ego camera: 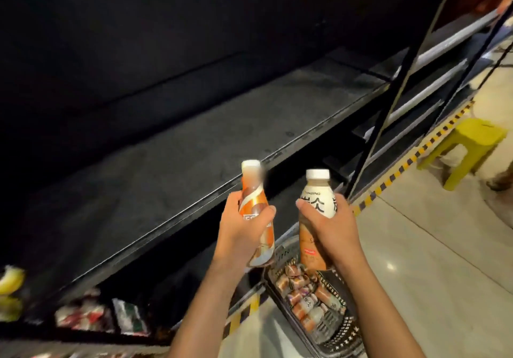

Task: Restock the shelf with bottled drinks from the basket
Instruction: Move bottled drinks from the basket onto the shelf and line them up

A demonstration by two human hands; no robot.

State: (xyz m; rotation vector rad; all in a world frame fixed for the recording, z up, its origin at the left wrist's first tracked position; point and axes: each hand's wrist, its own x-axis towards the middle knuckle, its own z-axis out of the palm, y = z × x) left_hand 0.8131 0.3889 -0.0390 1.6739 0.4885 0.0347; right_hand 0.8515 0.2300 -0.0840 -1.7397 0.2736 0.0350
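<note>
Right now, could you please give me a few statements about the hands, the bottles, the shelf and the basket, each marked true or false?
1. The left hand grips an orange bottle. True.
2. The right hand is empty. False: it grips a beige bottle with a white cap.
3. The basket on the floor holds more bottles. True.
4. Both held bottles stand on the shelf. False: both are held upright in the air in front of it.
5. A yellow stool stands on the floor to the right. True.
</note>
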